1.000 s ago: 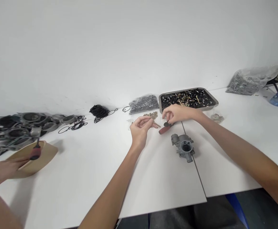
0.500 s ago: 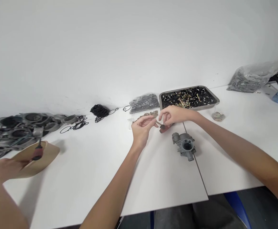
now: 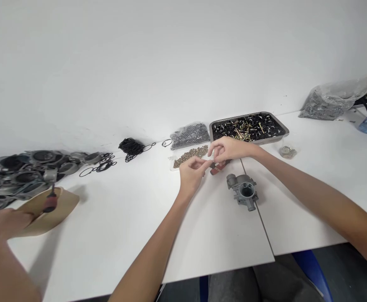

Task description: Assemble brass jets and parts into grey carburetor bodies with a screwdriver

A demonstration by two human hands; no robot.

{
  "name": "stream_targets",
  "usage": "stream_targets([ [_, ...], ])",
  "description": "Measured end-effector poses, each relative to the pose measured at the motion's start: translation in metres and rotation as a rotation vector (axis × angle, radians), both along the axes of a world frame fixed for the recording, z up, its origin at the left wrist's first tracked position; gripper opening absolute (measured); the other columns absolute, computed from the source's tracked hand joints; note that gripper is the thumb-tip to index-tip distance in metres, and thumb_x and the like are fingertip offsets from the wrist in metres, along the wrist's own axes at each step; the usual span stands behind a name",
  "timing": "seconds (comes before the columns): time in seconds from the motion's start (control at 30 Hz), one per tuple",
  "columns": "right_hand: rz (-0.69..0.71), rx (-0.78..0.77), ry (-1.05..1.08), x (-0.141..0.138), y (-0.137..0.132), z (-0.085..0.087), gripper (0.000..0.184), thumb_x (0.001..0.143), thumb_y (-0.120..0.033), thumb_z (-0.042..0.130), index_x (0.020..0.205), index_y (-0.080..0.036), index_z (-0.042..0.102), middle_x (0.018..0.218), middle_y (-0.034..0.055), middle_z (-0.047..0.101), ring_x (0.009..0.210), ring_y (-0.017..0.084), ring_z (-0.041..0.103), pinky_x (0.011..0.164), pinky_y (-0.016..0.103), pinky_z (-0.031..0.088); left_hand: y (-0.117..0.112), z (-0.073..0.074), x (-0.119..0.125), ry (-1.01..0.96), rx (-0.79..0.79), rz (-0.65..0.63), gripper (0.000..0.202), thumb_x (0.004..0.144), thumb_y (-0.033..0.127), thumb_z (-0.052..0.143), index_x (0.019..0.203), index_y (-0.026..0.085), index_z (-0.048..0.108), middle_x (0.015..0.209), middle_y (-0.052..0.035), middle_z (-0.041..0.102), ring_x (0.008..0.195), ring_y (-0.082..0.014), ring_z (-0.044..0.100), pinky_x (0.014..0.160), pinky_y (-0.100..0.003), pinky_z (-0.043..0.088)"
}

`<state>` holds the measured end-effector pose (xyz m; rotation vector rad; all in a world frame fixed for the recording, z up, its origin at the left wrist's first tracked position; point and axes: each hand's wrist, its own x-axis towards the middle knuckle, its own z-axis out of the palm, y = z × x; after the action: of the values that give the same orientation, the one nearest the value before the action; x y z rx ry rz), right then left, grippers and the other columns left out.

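Observation:
Both hands meet over the middle of the table. My left hand (image 3: 192,172) is closed in a pinch on a small metal pin with a black end (image 3: 213,165), mostly hidden by the fingers. My right hand (image 3: 226,149) pinches at the same part from the right, its fingertips against those of the left. Just beneath the hands lies a red-and-black handle (image 3: 218,168), partly covered. Nearer to me, a grey metal carburetor body (image 3: 245,191) rests on the table with its round bore facing up toward me.
Behind stands a metal tray (image 3: 282,135) of black and brass parts, beside a bubble-wrap pack (image 3: 190,135) and small brass pieces (image 3: 191,155). Black rubber rings (image 3: 131,146) and grey castings (image 3: 41,157) lie left. Another person's hand (image 3: 5,224) is near a red-handled screwdriver (image 3: 50,202) and a tan container (image 3: 68,201).
My left hand has moved slightly right, bringing its fingertips against my right hand's. The pin, plainly visible between the hands before, is now mostly covered. The carburetor body stays put.

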<state>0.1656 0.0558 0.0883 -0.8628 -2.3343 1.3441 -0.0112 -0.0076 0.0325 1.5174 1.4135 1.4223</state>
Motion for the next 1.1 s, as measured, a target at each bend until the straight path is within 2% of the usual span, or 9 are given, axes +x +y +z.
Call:
stream_targets([
  [0.17, -0.052, -0.07, 0.047, 0.002, 0.003, -0.006, 0.026, 0.071, -0.014, 0.064, 0.097, -0.014, 0.061, 0.075, 0.0037, 0.069, 0.063, 0.014, 0.065, 0.06, 0.026, 0.051, 0.001, -0.004, 0.0, 0.046, 0.0, -0.029, 0.022, 0.071, 0.035, 0.071, 0.062, 0.016, 0.065, 0.051, 0.0013, 0.057, 0.044, -0.0072, 0.047, 0.045, -0.021, 0.038],
  [0.27, -0.117, -0.157, 0.12, 0.001, 0.003, -0.007, 0.022, 0.071, -0.016, 0.065, 0.093, -0.016, 0.062, 0.071, 0.0027, 0.067, 0.061, 0.015, 0.064, 0.06, 0.028, 0.053, 0.0, -0.004, 0.002, 0.03, 0.03, -0.064, 0.019, 0.07, 0.035, 0.074, 0.076, 0.017, 0.071, 0.066, -0.0011, 0.064, 0.05, -0.0084, 0.053, 0.05, -0.023, 0.045],
  [0.37, -0.174, -0.253, 0.212, 0.001, -0.002, -0.007, 0.021, 0.072, -0.018, 0.068, 0.092, -0.016, 0.062, 0.069, 0.0021, 0.065, 0.062, 0.015, 0.064, 0.062, 0.029, 0.054, -0.002, -0.003, 0.003, 0.0, 0.096, -0.126, 0.026, 0.066, 0.033, 0.078, 0.088, 0.02, 0.072, 0.074, -0.0008, 0.065, 0.054, -0.0086, 0.056, 0.055, -0.024, 0.05],
  [0.47, -0.249, -0.287, 0.291, 0.006, -0.017, -0.012, 0.026, 0.075, -0.022, 0.07, 0.098, -0.016, 0.06, 0.079, 0.0036, 0.067, 0.067, 0.014, 0.065, 0.067, 0.03, 0.055, -0.002, -0.002, 0.003, -0.06, 0.152, -0.146, 0.024, 0.065, 0.031, 0.08, 0.085, 0.019, 0.072, 0.079, -0.002, 0.065, 0.057, -0.0088, 0.057, 0.055, -0.024, 0.05],
  [0.57, -0.307, -0.251, 0.264, 0.018, -0.036, -0.022, 0.032, 0.08, -0.031, 0.069, 0.107, -0.016, 0.059, 0.094, 0.0068, 0.069, 0.073, 0.014, 0.065, 0.072, 0.03, 0.053, -0.001, -0.002, 0.003, -0.118, 0.143, -0.067, 0.024, 0.065, 0.031, 0.08, 0.083, 0.017, 0.073, 0.076, -0.0025, 0.065, 0.054, -0.0085, 0.056, 0.048, -0.024, 0.046],
  [0.7, -0.172, -0.295, 0.17, 0.038, -0.058, -0.031, 0.037, 0.086, -0.042, 0.062, 0.113, -0.016, 0.063, 0.102, 0.0085, 0.069, 0.092, 0.017, 0.065, 0.081, 0.032, 0.051, 0.0, -0.003, 0.003, -0.174, 0.056, 0.022, 0.024, 0.066, 0.033, 0.078, 0.079, 0.014, 0.072, 0.061, -0.0007, 0.062, 0.048, -0.0089, 0.053, 0.044, -0.024, 0.042],
  [0.87, -0.089, -0.386, 0.198, 0.043, -0.069, -0.036, 0.034, 0.083, -0.044, 0.065, 0.102, -0.016, 0.068, 0.093, 0.0064, 0.07, 0.087, 0.016, 0.064, 0.08, 0.03, 0.048, -0.001, -0.004, 0.006, -0.186, 0.016, 0.032, 0.024, 0.067, 0.034, 0.077, 0.077, 0.013, 0.071, 0.054, 0.0002, 0.06, 0.045, -0.0087, 0.052, 0.044, -0.024, 0.041],
  [0.93, -0.175, -0.417, 0.271, 0.039, -0.07, -0.041, 0.035, 0.081, -0.044, 0.067, 0.099, -0.015, 0.068, 0.09, 0.0064, 0.069, 0.083, 0.016, 0.063, 0.077, 0.03, 0.048, -0.002, -0.005, 0.008, -0.176, 0.003, 0.035, 0.025, 0.066, 0.035, 0.078, 0.077, 0.014, 0.07, 0.054, 0.0004, 0.06, 0.045, -0.0088, 0.051, 0.043, -0.024, 0.041],
  [1.1, -0.544, -0.461, 0.494, 0.029, -0.073, -0.056, 0.037, 0.075, -0.046, 0.07, 0.095, -0.015, 0.066, 0.083, 0.0028, 0.065, 0.071, 0.013, 0.057, 0.065, 0.027, 0.044, -0.005, -0.007, 0.012, -0.145, -0.023, 0.031, 0.025, 0.066, 0.036, 0.078, 0.075, 0.014, 0.071, 0.053, 0.0005, 0.06, 0.045, -0.0081, 0.05, 0.042, -0.023, 0.039],
])
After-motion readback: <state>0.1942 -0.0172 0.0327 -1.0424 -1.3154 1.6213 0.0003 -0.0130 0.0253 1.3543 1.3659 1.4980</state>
